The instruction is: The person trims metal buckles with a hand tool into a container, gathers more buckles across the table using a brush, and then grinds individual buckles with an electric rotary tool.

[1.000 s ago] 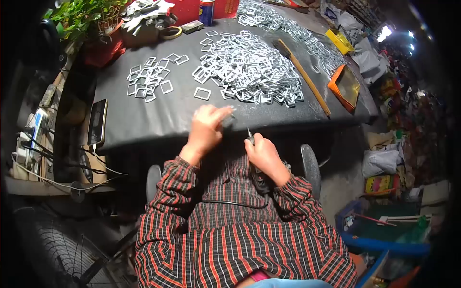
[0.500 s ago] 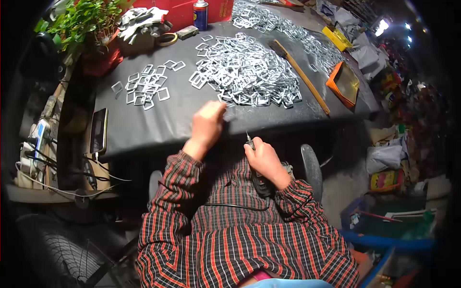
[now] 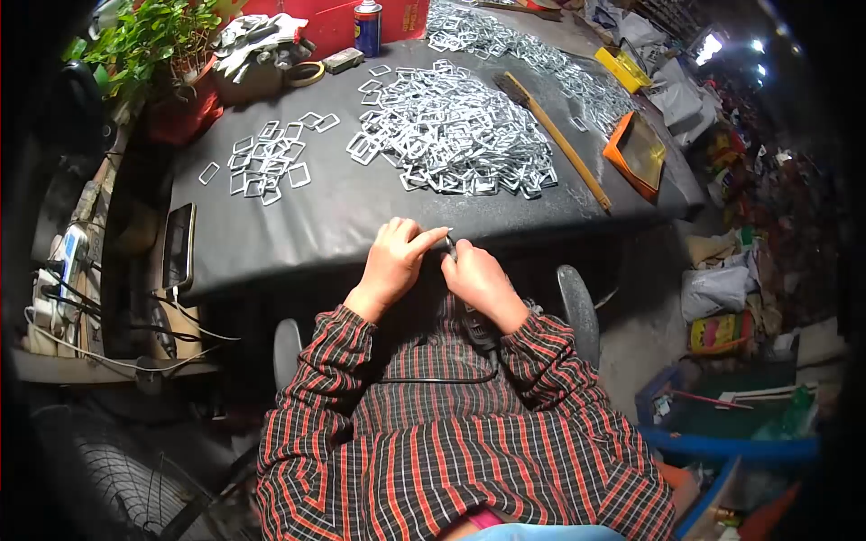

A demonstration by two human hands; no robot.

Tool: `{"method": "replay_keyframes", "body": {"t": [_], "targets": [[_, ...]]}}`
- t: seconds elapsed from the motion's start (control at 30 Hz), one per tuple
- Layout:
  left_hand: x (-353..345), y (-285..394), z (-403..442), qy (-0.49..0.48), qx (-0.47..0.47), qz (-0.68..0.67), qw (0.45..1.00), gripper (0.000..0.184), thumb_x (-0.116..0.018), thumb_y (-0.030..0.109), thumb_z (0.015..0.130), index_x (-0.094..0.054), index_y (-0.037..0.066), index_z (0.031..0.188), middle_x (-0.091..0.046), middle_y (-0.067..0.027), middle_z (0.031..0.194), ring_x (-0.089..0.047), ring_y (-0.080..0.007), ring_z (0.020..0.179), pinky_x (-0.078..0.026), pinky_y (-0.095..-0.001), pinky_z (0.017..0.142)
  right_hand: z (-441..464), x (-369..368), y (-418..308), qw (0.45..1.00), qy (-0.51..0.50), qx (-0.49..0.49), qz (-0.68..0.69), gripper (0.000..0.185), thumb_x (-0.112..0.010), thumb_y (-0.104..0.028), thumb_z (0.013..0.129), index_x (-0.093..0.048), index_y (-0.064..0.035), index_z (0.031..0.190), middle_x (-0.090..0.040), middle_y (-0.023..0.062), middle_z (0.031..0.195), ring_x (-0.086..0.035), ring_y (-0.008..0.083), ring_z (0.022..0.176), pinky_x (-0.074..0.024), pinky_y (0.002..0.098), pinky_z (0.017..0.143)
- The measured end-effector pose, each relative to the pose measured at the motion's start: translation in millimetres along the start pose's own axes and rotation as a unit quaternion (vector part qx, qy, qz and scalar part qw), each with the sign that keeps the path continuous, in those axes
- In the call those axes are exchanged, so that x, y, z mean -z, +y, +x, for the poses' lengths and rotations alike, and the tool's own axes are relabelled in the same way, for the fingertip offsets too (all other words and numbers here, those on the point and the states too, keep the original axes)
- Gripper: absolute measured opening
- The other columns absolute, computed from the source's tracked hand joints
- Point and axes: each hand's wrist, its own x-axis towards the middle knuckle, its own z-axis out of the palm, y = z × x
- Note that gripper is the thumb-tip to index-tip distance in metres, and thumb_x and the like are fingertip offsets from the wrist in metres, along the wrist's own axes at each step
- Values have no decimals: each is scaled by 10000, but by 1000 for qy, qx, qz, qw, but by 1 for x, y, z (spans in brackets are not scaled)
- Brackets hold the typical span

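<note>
My right hand (image 3: 484,285) is wrapped round a dark rotary tool (image 3: 479,330); its thin tip points up and away from me, and the body hangs below the hand over my lap. My left hand (image 3: 393,259) is closed, thumb and forefinger meeting right beside the tool's tip at the table's front edge. Whatever it pinches is too small or hidden to make out. Beyond both hands a big heap of silvery rectangular metal frames (image 3: 460,135) lies on the black-covered table (image 3: 316,225). A smaller group of the same frames (image 3: 268,160) lies to the left.
A wooden-handled brush (image 3: 564,149) and an orange tray-like container (image 3: 635,155) are right of the heap. At the back stand a blue spray can (image 3: 367,29), a tape roll (image 3: 305,74) and a potted plant (image 3: 167,45). A phone (image 3: 179,247) lies left. More frames (image 3: 505,41) spread behind.
My left hand has come away from the heap's near edge, back towards me, to meet the tool's tip. My right hand has moved slightly left and up with the tool.
</note>
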Motion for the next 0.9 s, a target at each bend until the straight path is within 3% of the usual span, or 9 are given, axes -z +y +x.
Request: {"method": "replay_keyframes", "body": {"t": [0.27,0.43,0.7,0.83,0.9], "targets": [[6,-1,2,-16,18,-33,999,364,-647,3,793,-711,194,1096,-491,-55,764,-518,-263,766,-454,-373,705,-3,7,1,999,43,33,-5,348,-584,-294,914,-571,51,875,-662,268,765,-654,451,705,-535,530,657],[10,1,1,-36,37,-31,998,388,-621,22,789,-713,214,1113,-457,-62,755,-499,-259,762,-456,-376,719,-10,9,-19,999,16,40,-14,341,-587,-289,910,-566,48,862,-662,261,748,-655,445,682,-535,530,642],[7,-1,0,-29,28,-31,999,416,-610,5,785,-705,210,1134,-482,-64,776,-516,-265,791,-461,-380,736,-9,-12,-16,999,-20,39,-25,325,-580,-278,910,-567,39,837,-663,259,742,-662,436,682,-541,516,639],[6,-6,1,-19,7,-41,999,410,-635,14,765,-700,187,1131,-554,-66,848,-554,-274,850,-462,-388,772,-8,-8,1,1000,22,16,-13,328,-570,-276,919,-561,41,836,-658,268,743,-655,448,683,-539,519,645],[13,-15,1,12,54,-12,998,406,-656,23,754,-693,164,1133,-587,-85,912,-560,-291,922,-460,-411,799,-18,-4,11,1000,28,4,9,325,-590,-271,914,-538,33,813,-635,277,725,-631,467,689,-514,533,629]]}}
